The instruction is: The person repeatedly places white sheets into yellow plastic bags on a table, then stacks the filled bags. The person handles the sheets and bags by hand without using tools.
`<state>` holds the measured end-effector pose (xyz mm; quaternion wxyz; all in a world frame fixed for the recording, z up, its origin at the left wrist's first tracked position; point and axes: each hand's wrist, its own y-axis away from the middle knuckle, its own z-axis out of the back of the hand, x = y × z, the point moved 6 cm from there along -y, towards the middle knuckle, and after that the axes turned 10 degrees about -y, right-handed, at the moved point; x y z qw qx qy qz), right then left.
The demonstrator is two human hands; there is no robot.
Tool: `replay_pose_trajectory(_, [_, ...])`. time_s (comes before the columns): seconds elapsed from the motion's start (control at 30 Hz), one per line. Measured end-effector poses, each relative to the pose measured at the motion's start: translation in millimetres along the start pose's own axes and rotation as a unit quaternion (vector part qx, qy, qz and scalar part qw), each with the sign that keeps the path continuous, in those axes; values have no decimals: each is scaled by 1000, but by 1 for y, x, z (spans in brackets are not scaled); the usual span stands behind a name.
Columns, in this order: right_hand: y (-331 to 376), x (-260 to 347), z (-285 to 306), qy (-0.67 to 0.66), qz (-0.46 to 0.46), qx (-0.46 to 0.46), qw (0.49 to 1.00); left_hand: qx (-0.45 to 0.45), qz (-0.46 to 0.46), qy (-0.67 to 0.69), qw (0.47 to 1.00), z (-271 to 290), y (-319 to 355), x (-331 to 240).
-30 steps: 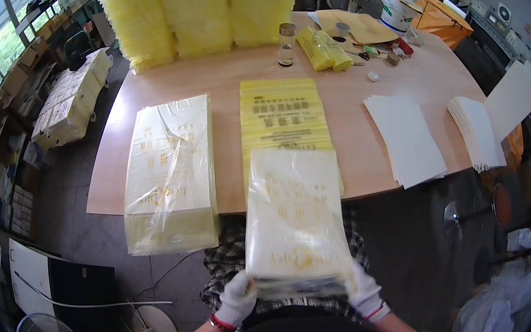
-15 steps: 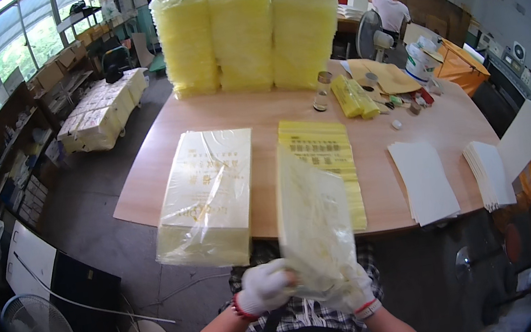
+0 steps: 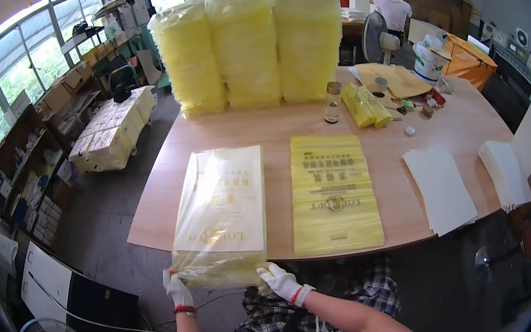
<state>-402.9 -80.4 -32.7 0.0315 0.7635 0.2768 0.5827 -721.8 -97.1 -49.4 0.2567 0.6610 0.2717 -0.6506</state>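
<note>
A pale clear plastic bag [image 3: 218, 193] with a white board inside lies on the left part of the table, its loose end [image 3: 222, 267] hanging over the near edge. My left hand [image 3: 177, 288], in a white knit glove with a red bracelet at the wrist, grips the left corner of that loose end. At the right corner my right hand [image 3: 282, 282], gloved likewise, pinches the film between closed fingers. To the right, a flat stack of yellow printed plastic bags [image 3: 333, 187] rests near the table's front edge.
Tall stacks of yellow bagged packs [image 3: 246, 50] stand at the back of the table [image 3: 143, 210]. White boards [image 3: 442, 189] lie at right, beside another upright stack [image 3: 504, 173]. A glass jar [image 3: 332, 103], yellow rolls [image 3: 366, 106] and a bucket [image 3: 428, 60] sit farther back. A person [image 3: 391, 10] sits behind.
The bag with the board has gone from above the yellow bags to the table at left. Both hands have moved left and spread apart to its two near corners.
</note>
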Motion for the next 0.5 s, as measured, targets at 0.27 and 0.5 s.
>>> replay_pose_trajectory(0.27, [85,-57,102,-136,-155,35,978,376,-133,-285,872,-136,195,5])
replay_pose_trajectory(0.5, [131,-48,177,-100,-89,-154,979,408,-357,-358,760,-359,229,-80])
